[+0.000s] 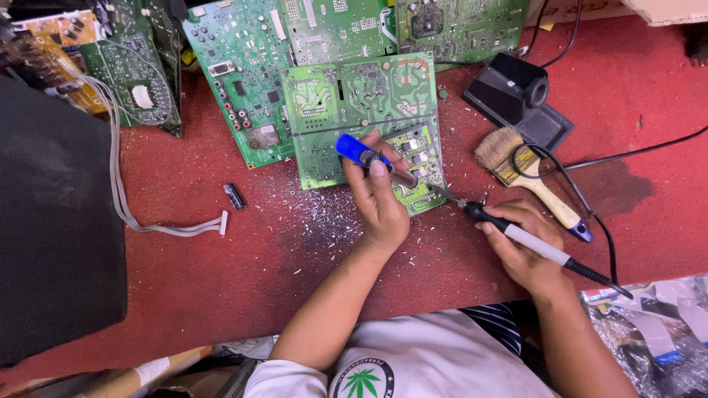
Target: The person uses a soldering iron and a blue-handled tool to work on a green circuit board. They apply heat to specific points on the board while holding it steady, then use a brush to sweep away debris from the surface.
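Observation:
My left hand (pixel 380 203) grips a blue-handled desoldering pump (pixel 359 152), its tip resting on the lower right part of a light green circuit board (pixel 354 103). My right hand (pixel 525 247) holds a soldering iron (pixel 527 240) with a white and black handle. Its metal tip points left and touches the board's lower right corner, close to the pump tip. Both hands meet over that corner, on a red table surface (pixel 243 258) sprinkled with solder bits.
Several darker green circuit boards (pixel 243 66) lie along the back. A black soldering iron stand (pixel 516 96) and a wooden paintbrush (pixel 527 177) sit at right. A grey ribbon cable (pixel 147 221), a small black component (pixel 235 196) and a dark panel (pixel 51 221) are at left.

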